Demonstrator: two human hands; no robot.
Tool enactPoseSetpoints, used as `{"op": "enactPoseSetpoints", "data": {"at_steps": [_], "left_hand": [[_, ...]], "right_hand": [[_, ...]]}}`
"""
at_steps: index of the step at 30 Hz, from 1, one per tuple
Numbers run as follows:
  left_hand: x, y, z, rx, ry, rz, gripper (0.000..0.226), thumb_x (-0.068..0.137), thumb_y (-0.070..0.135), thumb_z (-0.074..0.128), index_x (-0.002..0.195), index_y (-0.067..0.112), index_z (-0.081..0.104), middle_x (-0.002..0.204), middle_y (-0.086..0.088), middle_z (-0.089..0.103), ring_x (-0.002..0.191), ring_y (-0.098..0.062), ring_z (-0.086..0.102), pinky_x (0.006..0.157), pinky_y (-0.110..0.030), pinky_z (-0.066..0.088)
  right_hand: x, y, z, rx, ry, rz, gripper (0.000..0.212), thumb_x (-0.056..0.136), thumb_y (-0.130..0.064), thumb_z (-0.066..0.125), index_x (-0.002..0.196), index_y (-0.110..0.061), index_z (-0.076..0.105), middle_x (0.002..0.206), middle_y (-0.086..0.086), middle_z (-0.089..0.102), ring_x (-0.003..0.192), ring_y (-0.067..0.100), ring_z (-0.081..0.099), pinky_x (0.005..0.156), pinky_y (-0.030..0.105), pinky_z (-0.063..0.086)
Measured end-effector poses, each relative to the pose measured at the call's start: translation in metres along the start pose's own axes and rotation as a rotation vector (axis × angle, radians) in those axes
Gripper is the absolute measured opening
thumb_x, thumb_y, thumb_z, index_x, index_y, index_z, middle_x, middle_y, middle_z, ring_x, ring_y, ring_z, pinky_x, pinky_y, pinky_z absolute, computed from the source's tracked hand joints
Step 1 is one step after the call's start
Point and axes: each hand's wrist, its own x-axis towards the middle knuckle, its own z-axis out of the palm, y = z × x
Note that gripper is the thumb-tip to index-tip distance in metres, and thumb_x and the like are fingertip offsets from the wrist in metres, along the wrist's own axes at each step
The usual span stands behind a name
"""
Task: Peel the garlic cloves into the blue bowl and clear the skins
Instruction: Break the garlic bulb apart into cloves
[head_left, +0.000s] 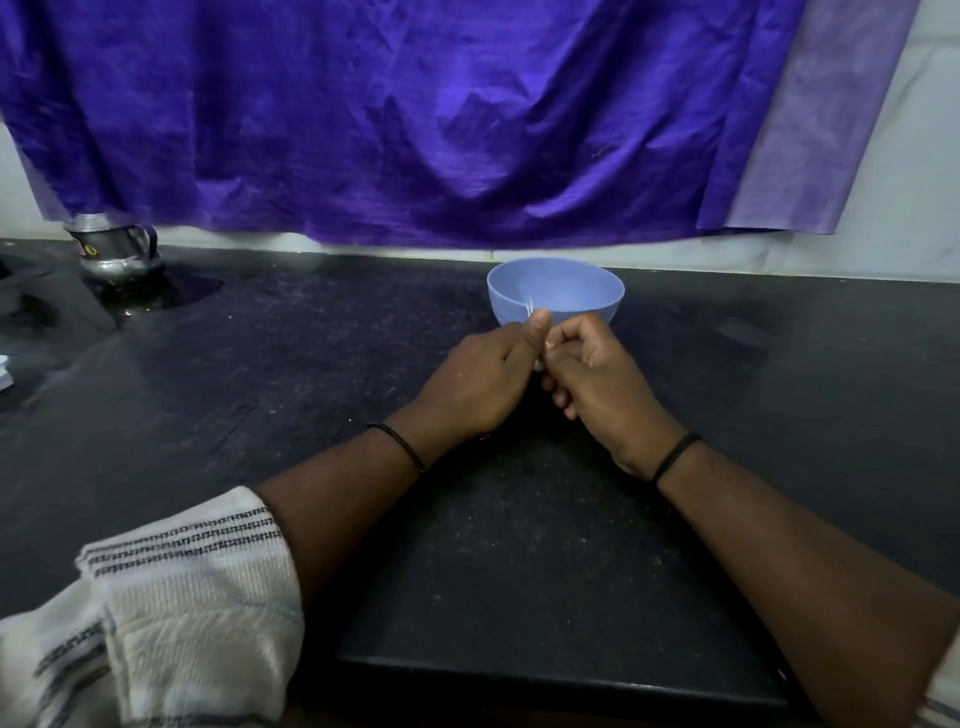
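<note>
We pinch a garlic clove (540, 348) between left hand (480, 382) and right hand (597, 376), both grips closed on it; the blue bowl (556, 299) sits just beyond, slightly right.

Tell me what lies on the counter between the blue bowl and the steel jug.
In the head view, nothing stands between the blue bowl and the steel jug: only bare black counter, dusted with pale specks.
</note>
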Motion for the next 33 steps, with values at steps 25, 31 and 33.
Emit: {"op": "enactPoseSetpoints", "data": {"at_steps": [25, 31, 33], "left_hand": [[-0.004, 0.008, 0.020, -0.183, 0.228, -0.074, 0.054, 0.107, 0.033, 0.027, 0.062, 0.019, 0.053, 0.060, 0.001, 0.056, 0.058, -0.015, 0.052, 0.058, -0.029, 0.035], [0.000, 0.009, 0.012, -0.447, 0.147, -0.216, 0.043, 0.104, 0.033, 0.030, 0.073, 0.018, 0.056, 0.055, 0.003, 0.052, 0.047, -0.010, 0.044, 0.050, -0.026, 0.034], [0.000, 0.013, 0.007, -0.521, 0.087, -0.282, 0.041, 0.105, 0.031, 0.030, 0.076, 0.015, 0.054, 0.057, 0.001, 0.050, 0.043, -0.007, 0.040, 0.043, -0.020, 0.031]], "right_hand": [[-0.012, -0.009, 0.015, -0.323, 0.193, -0.012, 0.058, 0.103, -0.054, 0.030, 0.092, -0.017, 0.074, 0.096, 0.003, 0.074, 0.095, 0.020, 0.066, 0.089, 0.043, 0.052], [-0.010, -0.002, 0.015, -0.168, 0.060, -0.002, 0.062, 0.100, -0.061, 0.031, 0.108, -0.014, 0.071, 0.103, 0.003, 0.073, 0.099, 0.016, 0.068, 0.094, 0.046, 0.053], [-0.008, -0.002, 0.013, -0.130, 0.014, -0.009, 0.052, 0.101, -0.056, 0.031, 0.106, -0.020, 0.069, 0.099, -0.005, 0.070, 0.094, 0.006, 0.065, 0.088, 0.032, 0.052]]}}
